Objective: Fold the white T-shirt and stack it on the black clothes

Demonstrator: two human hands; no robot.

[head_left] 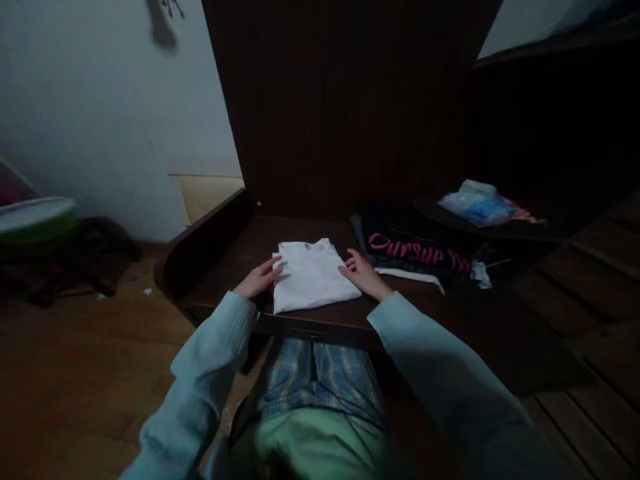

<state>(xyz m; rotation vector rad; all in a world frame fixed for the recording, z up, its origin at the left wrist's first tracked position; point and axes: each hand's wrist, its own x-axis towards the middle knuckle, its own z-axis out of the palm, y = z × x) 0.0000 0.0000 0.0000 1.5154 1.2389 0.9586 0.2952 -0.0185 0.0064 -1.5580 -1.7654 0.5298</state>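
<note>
A white folded T-shirt lies flat on the dark wooden shelf in front of me, its collar at the far edge. At its left edge is my left hand, fingers stretched out and resting at the cloth. My right hand lies along the opposite edge, fingers apart and slightly bent, touching the side of the shirt. Neither hand grips the cloth. Close to my right hand sits a pile of dark folded clothes with pink lettering on top.
On the right, a plastic packet with blue and white parts lies on a dark surface beyond the clothes. The shelf has a raised side board at left and a tall dark back panel. A green-sided object stands far left above the wooden floor.
</note>
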